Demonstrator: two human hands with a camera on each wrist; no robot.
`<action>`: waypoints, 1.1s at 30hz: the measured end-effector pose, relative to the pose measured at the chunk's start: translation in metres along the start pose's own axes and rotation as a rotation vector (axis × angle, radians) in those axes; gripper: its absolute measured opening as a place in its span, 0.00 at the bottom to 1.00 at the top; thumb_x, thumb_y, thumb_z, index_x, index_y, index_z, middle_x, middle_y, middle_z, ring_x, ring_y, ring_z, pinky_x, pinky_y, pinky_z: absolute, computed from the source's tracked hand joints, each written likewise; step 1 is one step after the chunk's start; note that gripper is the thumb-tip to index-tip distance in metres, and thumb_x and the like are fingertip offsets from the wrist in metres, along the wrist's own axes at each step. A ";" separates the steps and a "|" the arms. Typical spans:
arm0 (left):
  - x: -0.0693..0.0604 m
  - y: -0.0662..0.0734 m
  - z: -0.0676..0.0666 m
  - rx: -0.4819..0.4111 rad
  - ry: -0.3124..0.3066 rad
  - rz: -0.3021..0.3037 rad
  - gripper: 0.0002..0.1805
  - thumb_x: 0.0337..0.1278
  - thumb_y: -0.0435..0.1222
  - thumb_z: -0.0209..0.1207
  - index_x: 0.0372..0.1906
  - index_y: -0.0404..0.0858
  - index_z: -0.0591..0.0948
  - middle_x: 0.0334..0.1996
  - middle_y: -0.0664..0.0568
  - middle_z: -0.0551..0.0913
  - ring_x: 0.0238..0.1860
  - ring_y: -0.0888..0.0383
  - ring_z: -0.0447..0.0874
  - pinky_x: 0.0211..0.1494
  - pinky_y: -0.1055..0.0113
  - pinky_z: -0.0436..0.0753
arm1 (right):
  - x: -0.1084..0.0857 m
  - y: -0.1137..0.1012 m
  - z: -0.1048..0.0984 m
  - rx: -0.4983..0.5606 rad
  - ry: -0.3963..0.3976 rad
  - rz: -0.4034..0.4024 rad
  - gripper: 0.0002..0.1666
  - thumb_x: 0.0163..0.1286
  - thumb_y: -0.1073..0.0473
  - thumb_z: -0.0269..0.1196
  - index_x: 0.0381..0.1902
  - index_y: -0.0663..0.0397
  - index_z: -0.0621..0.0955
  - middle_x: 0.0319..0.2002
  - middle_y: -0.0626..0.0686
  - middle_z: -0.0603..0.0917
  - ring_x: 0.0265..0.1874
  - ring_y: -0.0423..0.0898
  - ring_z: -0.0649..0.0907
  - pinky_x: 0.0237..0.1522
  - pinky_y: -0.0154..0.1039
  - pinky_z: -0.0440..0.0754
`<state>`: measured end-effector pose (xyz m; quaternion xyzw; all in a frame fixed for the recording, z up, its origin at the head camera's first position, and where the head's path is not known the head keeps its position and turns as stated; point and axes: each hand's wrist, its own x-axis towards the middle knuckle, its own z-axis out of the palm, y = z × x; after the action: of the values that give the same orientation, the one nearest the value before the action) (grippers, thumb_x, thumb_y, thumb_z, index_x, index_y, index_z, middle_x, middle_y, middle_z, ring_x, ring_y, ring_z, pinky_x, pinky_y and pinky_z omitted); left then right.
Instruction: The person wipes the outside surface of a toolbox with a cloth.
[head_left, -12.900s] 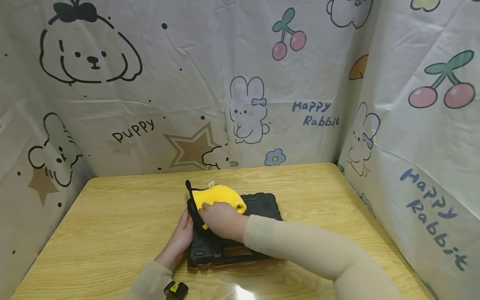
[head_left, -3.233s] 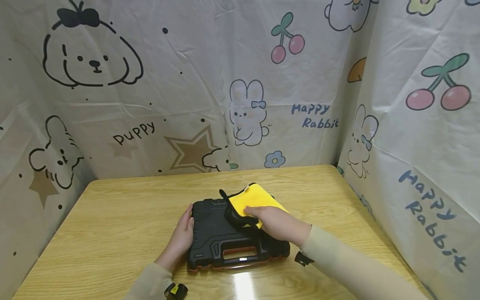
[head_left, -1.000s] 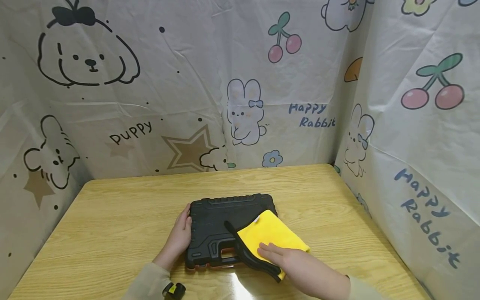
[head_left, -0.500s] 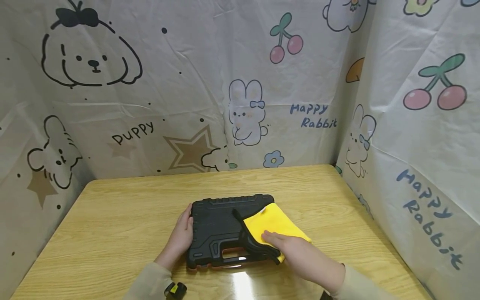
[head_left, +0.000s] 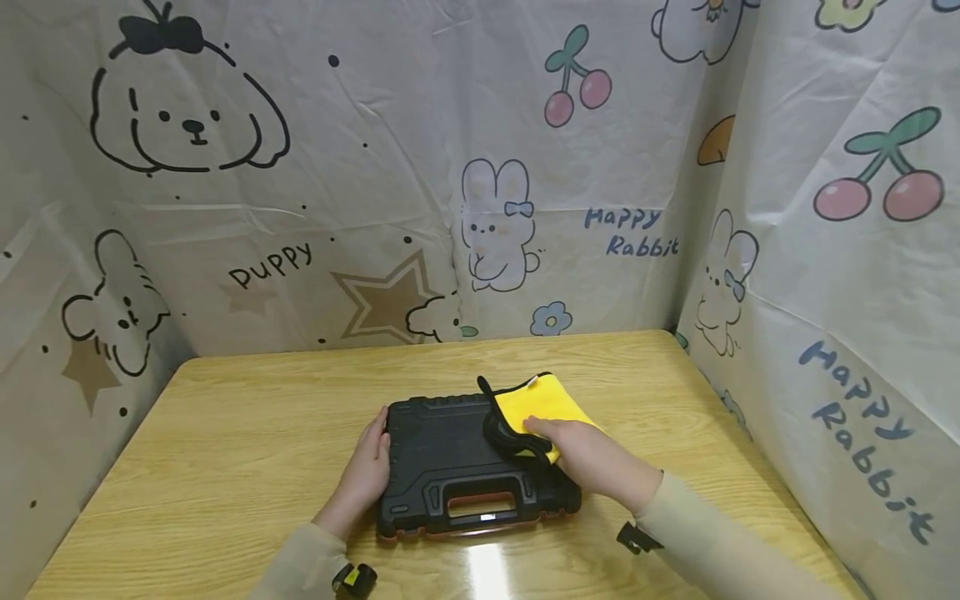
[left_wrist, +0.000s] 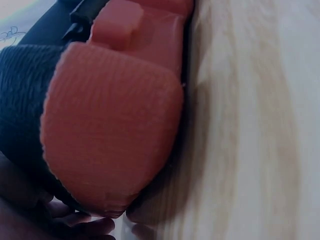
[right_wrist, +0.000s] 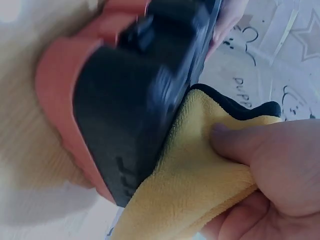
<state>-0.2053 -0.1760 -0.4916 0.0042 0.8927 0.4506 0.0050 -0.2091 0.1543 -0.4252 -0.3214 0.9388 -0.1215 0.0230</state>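
In the head view a black tool case (head_left: 442, 442) with an orange-red lower shell lies flat on the table, its handle toward the front. My left hand (head_left: 367, 467) grips the case's left side. The left wrist view catches its fingertips (left_wrist: 100, 227) at the case's orange shell (left_wrist: 112, 125). A folded yellow cloth (head_left: 543, 404) with black trim lies over the case's right side. My right hand (head_left: 592, 458) holds it, thumb on top. In the right wrist view the yellow cloth (right_wrist: 195, 170) touches the side of the case (right_wrist: 120, 110); some fingers are hidden under it.
The wooden table (head_left: 262, 433) extends around the case. A patterned white curtain (head_left: 360, 183) stands behind the table and along both sides. Dark wrist straps (head_left: 354, 581) sit on both sleeves.
Over the last second my right hand has moved the yellow cloth away from the front right corner toward the back of the case. The left hand stays at the case's left side.
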 end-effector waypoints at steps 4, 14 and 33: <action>0.001 0.000 0.001 -0.001 -0.003 -0.009 0.29 0.83 0.31 0.34 0.81 0.28 0.49 0.79 0.26 0.51 0.80 0.30 0.48 0.80 0.36 0.53 | 0.013 0.006 -0.001 0.015 -0.006 0.068 0.35 0.63 0.82 0.59 0.67 0.59 0.79 0.64 0.56 0.84 0.57 0.48 0.86 0.59 0.47 0.85; 0.000 -0.002 0.000 -0.009 -0.012 0.003 0.29 0.83 0.31 0.34 0.82 0.27 0.48 0.79 0.25 0.51 0.80 0.29 0.48 0.80 0.35 0.54 | 0.038 0.018 -0.003 0.027 -0.010 0.139 0.32 0.66 0.78 0.59 0.68 0.57 0.79 0.62 0.56 0.84 0.55 0.49 0.86 0.62 0.50 0.83; 0.001 -0.006 0.001 -0.035 -0.022 -0.004 0.30 0.83 0.31 0.33 0.82 0.29 0.46 0.80 0.26 0.48 0.80 0.29 0.46 0.80 0.35 0.52 | 0.045 0.045 -0.006 0.054 0.078 0.171 0.32 0.65 0.77 0.61 0.66 0.54 0.81 0.59 0.58 0.86 0.59 0.56 0.85 0.63 0.55 0.82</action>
<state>-0.2066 -0.1784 -0.4968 0.0075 0.8846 0.4660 0.0159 -0.2724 0.1618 -0.4290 -0.2343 0.9594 -0.1569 0.0057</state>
